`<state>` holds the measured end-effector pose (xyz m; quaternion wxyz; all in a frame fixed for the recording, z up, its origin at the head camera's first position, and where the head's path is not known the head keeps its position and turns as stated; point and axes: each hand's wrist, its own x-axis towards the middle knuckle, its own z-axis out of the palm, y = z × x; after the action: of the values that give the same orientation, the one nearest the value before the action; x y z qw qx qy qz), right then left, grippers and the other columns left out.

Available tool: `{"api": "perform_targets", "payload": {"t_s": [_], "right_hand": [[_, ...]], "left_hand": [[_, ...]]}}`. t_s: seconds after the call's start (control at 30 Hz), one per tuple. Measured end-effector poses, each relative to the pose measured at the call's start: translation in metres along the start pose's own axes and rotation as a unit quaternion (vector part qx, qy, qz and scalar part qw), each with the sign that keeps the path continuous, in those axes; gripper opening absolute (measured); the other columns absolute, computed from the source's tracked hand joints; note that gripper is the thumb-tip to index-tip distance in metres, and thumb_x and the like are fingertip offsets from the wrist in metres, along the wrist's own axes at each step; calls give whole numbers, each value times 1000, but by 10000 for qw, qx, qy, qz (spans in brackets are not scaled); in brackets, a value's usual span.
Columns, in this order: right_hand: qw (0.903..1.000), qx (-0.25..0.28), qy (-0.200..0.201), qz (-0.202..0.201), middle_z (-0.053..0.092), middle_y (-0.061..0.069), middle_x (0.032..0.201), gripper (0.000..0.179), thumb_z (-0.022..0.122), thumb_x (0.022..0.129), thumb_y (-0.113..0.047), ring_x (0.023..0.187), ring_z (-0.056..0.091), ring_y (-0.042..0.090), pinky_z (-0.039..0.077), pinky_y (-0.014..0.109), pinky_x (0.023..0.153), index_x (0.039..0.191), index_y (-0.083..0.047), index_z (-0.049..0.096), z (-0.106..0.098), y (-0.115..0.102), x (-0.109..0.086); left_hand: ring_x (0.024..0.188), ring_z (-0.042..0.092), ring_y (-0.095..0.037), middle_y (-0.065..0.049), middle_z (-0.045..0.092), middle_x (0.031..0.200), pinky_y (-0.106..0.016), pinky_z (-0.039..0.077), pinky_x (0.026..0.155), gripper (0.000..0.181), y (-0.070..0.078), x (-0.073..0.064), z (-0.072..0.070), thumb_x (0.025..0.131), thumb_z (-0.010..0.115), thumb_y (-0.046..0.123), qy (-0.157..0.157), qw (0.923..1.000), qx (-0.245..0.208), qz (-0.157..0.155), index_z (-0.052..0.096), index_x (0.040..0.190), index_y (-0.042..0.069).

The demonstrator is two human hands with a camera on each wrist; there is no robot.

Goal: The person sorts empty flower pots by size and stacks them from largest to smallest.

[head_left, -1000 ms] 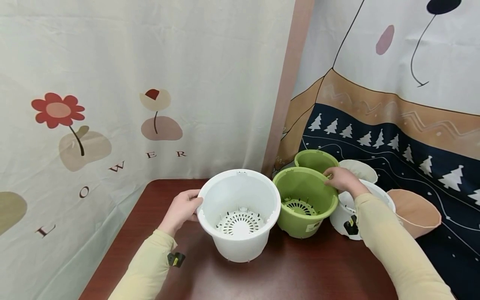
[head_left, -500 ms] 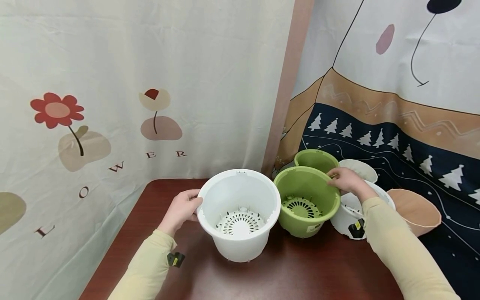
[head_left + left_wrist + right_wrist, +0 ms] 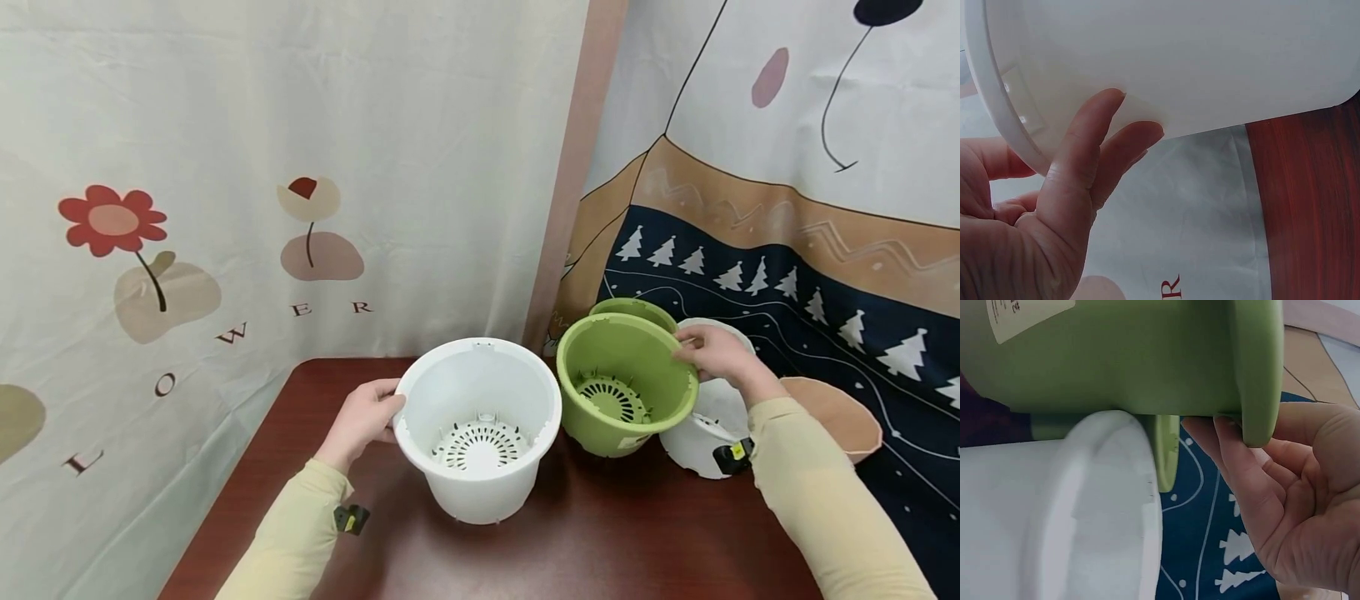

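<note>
A white plastic pot (image 3: 483, 498) with a slotted base sits at the middle of the dark red table (image 3: 585, 558). My left hand (image 3: 362, 423) grips its rim on the left side; in the left wrist view two fingers (image 3: 1075, 144) lie against the pot's outer wall. A green pot (image 3: 603, 442) of the same shape stands tilted just right of it. The right rim of that green pot is pinched by my right hand (image 3: 716, 358); the right wrist view shows fingers (image 3: 1244, 469) under the rim and a label (image 3: 1022, 315) on the wall.
Behind the held green pot, a second green pot (image 3: 637, 307) shows its rim. Another white pot (image 3: 693, 454) stands on the right, beneath my right forearm. Farther right is a peach-coloured fabric-like container (image 3: 832, 408). Printed curtains (image 3: 450, 208) hang behind the table.
My right hand has moved right and slightly up with the green pot, which has risen and now covers more of the green pot behind. The left hand and white pot have stayed put.
</note>
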<state>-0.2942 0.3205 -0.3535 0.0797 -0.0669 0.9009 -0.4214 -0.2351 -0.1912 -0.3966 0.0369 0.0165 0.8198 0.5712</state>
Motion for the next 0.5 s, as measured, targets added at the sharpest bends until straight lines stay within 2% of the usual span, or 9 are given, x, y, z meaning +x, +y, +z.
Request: {"api": "perform_targets", "payload": {"t_s": [0.17, 0.5], "right_hand": [[9999, -6, 102, -59, 67, 20, 100, 41, 58, 97, -5, 78, 69, 21, 60, 35, 66, 131, 17, 48, -8, -6, -7], [9993, 276, 238, -59, 69, 13, 96, 43, 56, 100, -6, 73, 69, 17, 60, 34, 66, 135, 16, 44, -26, -11, -15]], "left_hand": [[76, 70, -34, -27, 67, 104, -40, 60, 61, 34, 0, 1, 0, 96, 52, 8, -14, 10000, -21, -43, 61, 126, -6], [80, 70, -39, -26, 67, 107, -41, 61, 62, 34, 0, 1, 0, 97, 52, 10, 5, 10000, 17, -72, 61, 127, -4]]}}
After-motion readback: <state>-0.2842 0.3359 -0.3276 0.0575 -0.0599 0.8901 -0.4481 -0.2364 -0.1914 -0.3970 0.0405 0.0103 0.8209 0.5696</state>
